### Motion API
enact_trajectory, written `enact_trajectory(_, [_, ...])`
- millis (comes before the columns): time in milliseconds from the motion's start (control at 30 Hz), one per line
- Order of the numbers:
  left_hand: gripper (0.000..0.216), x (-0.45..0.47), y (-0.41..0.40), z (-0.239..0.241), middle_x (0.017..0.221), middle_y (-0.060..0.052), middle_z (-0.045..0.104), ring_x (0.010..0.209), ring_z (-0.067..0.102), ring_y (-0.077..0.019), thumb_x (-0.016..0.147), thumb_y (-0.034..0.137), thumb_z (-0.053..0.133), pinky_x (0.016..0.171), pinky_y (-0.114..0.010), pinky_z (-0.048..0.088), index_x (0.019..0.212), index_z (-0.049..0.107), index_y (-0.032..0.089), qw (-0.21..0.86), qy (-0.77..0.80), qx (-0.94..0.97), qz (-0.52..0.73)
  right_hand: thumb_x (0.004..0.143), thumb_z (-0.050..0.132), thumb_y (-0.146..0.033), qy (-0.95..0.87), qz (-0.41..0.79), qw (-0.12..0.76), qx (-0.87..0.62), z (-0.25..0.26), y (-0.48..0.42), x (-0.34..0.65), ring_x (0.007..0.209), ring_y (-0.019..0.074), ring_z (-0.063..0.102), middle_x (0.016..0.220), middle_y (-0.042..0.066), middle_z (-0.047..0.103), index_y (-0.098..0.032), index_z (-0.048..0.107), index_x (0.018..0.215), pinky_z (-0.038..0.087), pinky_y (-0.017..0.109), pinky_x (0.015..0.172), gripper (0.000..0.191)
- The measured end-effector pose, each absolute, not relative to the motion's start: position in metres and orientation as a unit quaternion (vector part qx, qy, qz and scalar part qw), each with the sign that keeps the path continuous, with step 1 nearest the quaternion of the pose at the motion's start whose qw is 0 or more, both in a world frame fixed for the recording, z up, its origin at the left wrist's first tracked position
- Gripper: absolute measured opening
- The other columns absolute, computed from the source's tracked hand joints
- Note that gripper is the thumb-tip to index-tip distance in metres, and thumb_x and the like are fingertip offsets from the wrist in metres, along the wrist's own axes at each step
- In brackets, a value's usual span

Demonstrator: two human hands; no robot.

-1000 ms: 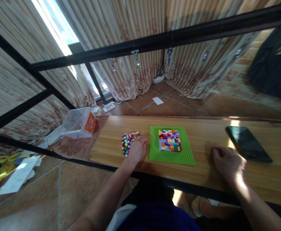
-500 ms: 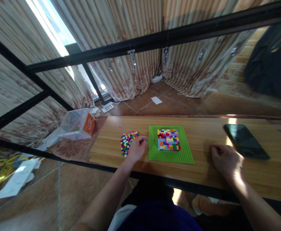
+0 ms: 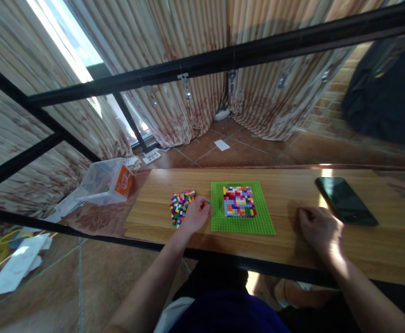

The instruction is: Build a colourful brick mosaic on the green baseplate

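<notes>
My left hand (image 3: 197, 214) is closed, with a small toy brick (image 3: 206, 203) pinched at its fingertips; red and green show there, and whether it is one brick or two I cannot tell. Beside that hand, on its left, lies a loose pile of small multicoloured bricks (image 3: 180, 203), partly covered by the hand. To its right is a green baseplate (image 3: 242, 225), carrying a square block of many-coloured bricks (image 3: 239, 201). My right hand (image 3: 320, 229) rests on the table as a loose fist, apart from the baseplate, its fingers curled under and nothing seen in them.
A black phone (image 3: 346, 201) lies on the wooden table (image 3: 285, 185) beyond my right hand. On the floor to the left stands a clear plastic box (image 3: 101, 182) with an orange label. A black metal bar (image 3: 205, 64) crosses in front of the curtains (image 3: 174, 111).
The view has shifted slightly, so everything sits a little further left. Both hands keep nearly the same pose, the left still pinching its brick beside the baseplate.
</notes>
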State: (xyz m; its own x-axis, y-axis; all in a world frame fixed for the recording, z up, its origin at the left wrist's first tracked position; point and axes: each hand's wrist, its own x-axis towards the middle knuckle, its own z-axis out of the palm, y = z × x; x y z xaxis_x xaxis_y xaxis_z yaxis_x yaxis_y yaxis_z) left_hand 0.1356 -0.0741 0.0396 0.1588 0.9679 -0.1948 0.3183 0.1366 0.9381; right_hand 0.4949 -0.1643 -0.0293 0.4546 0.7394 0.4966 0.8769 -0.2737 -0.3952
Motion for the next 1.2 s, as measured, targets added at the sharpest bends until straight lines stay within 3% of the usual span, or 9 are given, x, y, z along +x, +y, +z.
enact_trajectory(133, [0.012,0.136,-0.077,0.043,0.068,0.002,0.066,0.057,0.064,-0.0096,0.084,0.006,0.055,0.057,-0.02,0.05,0.089,0.059,0.015,0.595,0.545,0.475,0.35,0.085,0.052,-0.037,-0.515,-0.113,0.325,-0.785,-0.028,-0.164,0.494,0.07,0.0212,0.059,0.081,0.011,0.07,-0.016,0.074,0.082,0.042,0.032,0.062,0.03])
enact_trajectory(400, [0.009,0.133,-0.078,0.044,0.064,0.003,0.063,0.051,0.061,-0.0086,0.086,0.01,0.053,0.05,-0.018,0.048,0.084,0.059,0.015,0.606,0.534,0.487,0.333,0.085,0.053,-0.037,-0.507,-0.109,0.324,-0.791,-0.029,-0.164,0.494,0.068,0.02,0.057,0.08,0.01,0.069,-0.017,0.074,0.082,0.04,0.031,0.06,0.029])
enact_trajectory(700, [0.01,0.129,-0.075,0.038,0.054,0.006,0.057,0.045,0.056,-0.0072,0.085,0.017,0.053,0.046,-0.015,0.043,0.079,0.062,0.017,0.536,0.563,0.522,0.352,0.084,0.052,-0.038,-0.505,-0.102,0.328,-0.792,-0.025,-0.164,0.491,0.068,0.0204,0.057,0.081,0.01,0.07,-0.017,0.074,0.081,0.04,0.031,0.061,0.031])
enact_trajectory(967, [0.018,0.129,-0.07,0.034,0.059,0.004,0.06,0.047,0.06,-0.0092,0.088,0.016,0.05,0.046,-0.017,0.045,0.091,0.068,0.016,0.457,0.621,0.561,0.302,0.085,0.052,-0.039,-0.505,-0.103,0.325,-0.793,-0.027,-0.165,0.493,0.068,0.0207,0.057,0.082,0.011,0.07,-0.017,0.074,0.082,0.041,0.032,0.06,0.031])
enact_trajectory(1200, [0.026,0.13,-0.065,0.047,0.066,-0.003,0.07,0.062,0.067,-0.0159,0.086,0.012,0.051,0.064,-0.024,0.051,0.091,0.076,0.018,0.293,0.623,0.696,0.203,0.086,0.052,-0.038,-0.507,-0.099,0.323,-0.793,-0.027,-0.165,0.492,0.07,0.0211,0.058,0.082,0.01,0.069,-0.017,0.074,0.084,0.041,0.032,0.061,0.031])
